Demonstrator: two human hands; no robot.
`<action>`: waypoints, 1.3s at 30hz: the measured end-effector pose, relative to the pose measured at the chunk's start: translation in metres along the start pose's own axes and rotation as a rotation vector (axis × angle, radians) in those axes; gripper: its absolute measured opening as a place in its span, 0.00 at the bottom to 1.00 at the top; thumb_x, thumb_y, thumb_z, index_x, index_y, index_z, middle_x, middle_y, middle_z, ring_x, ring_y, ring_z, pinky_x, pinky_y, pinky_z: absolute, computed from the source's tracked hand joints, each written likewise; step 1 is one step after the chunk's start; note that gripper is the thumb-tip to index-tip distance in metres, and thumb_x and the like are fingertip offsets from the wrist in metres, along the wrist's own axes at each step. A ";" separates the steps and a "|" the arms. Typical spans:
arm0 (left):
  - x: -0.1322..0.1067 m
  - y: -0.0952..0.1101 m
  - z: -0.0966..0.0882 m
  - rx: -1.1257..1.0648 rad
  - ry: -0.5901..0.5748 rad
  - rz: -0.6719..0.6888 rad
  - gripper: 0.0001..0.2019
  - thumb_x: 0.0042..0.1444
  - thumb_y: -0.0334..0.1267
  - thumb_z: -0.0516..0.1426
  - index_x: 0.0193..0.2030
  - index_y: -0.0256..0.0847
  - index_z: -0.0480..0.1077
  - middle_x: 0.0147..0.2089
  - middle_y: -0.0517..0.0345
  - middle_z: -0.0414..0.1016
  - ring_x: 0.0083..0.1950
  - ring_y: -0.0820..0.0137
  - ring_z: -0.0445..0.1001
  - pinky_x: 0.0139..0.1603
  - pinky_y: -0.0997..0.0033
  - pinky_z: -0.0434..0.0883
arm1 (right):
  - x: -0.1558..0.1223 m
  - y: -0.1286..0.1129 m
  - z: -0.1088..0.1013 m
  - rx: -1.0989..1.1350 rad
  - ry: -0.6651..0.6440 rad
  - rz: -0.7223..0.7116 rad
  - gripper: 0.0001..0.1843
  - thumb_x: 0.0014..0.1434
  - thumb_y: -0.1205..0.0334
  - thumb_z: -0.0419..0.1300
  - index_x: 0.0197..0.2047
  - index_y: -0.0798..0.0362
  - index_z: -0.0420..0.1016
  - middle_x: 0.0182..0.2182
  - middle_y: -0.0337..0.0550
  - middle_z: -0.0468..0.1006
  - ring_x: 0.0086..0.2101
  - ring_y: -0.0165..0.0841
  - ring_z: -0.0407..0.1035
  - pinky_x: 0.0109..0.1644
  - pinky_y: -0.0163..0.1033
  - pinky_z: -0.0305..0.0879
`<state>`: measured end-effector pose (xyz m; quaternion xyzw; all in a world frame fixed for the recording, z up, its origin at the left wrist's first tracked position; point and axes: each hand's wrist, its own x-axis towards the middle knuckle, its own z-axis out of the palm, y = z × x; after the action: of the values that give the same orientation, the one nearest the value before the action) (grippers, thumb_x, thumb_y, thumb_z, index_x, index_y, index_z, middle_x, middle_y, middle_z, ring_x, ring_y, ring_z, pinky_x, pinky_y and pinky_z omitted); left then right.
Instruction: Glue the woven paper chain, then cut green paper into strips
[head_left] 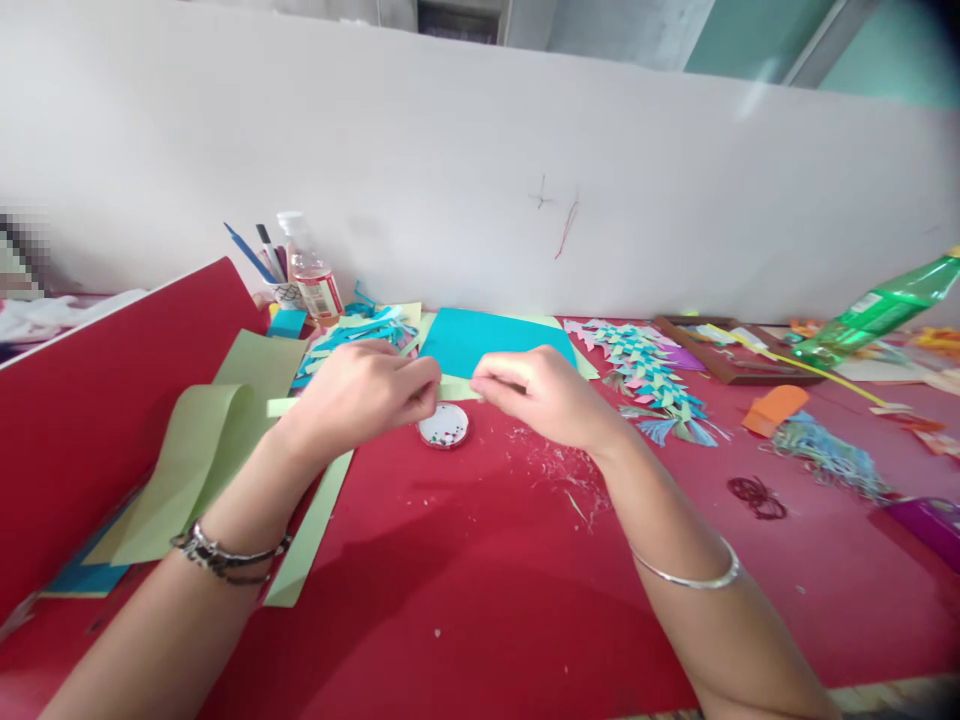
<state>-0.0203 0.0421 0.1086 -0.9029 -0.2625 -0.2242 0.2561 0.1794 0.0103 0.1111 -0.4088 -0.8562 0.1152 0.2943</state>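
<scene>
- White dish holding small coloured bits: on the red bench.
- Left hand, ten o'clock from the dish: fingers curled narrow; I cannot tell if they hold anything.
- Right hand, two o'clock: fingers pinched narrow, contents equally unclear.
- Blue sheet: one o'clock.

The light is bright and even, seemingly from above, leaving the white wall pale and flat. A broad, soft shadow spreads over the near part of the red table; towards the right, a hazy sheen washes its colour out to pink. Small highlights glint on the green bottle. Wide-angle distortion bows the wall's top edge, the far right corner darkens, and a patch at the left edge is pixelated. Fine detail on the left hand and right hand is soft.
</scene>
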 end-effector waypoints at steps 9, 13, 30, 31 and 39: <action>-0.024 -0.047 -0.005 0.292 -0.090 -0.385 0.14 0.57 0.35 0.43 0.22 0.42 0.63 0.17 0.60 0.60 0.21 0.73 0.63 0.20 0.70 0.49 | -0.019 0.017 -0.038 -0.069 0.097 0.257 0.12 0.57 0.59 0.50 0.25 0.54 0.67 0.15 0.31 0.59 0.17 0.22 0.51 0.22 0.31 0.46; -0.015 -0.035 -0.009 0.178 -0.035 -0.396 0.15 0.61 0.40 0.41 0.39 0.43 0.67 0.36 0.54 0.72 0.39 0.67 0.70 0.32 0.68 0.63 | -0.012 0.011 -0.023 -0.158 0.043 0.146 0.12 0.58 0.58 0.49 0.29 0.53 0.69 0.17 0.33 0.63 0.19 0.22 0.52 0.25 0.31 0.48; -0.001 -0.010 -0.006 -0.660 -0.324 -0.146 0.18 0.59 0.40 0.46 0.21 0.38 0.64 0.14 0.66 0.56 0.17 0.80 0.55 0.19 0.79 0.54 | -0.004 0.013 0.000 -0.265 0.078 0.014 0.06 0.49 0.68 0.50 0.24 0.53 0.65 0.17 0.32 0.60 0.19 0.23 0.50 0.26 0.31 0.46; -0.003 -0.016 -0.006 -0.670 -0.335 -0.166 0.17 0.59 0.41 0.46 0.22 0.38 0.65 0.14 0.66 0.56 0.16 0.80 0.55 0.19 0.79 0.54 | -0.004 0.016 -0.002 -0.272 0.082 0.023 0.06 0.49 0.68 0.49 0.24 0.53 0.65 0.17 0.32 0.60 0.19 0.23 0.50 0.26 0.31 0.46; -0.028 -0.061 -0.004 -0.520 -0.388 -0.375 0.17 0.56 0.42 0.47 0.20 0.39 0.64 0.14 0.66 0.58 0.16 0.80 0.55 0.16 0.80 0.54 | -0.012 0.054 -0.023 -0.545 0.185 0.187 0.07 0.51 0.67 0.48 0.26 0.53 0.65 0.16 0.34 0.59 0.19 0.26 0.53 0.25 0.33 0.44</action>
<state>-0.0781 0.0742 0.1175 -0.8997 -0.4012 -0.1512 -0.0817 0.2330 0.0350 0.1007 -0.5587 -0.7836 -0.1301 0.2386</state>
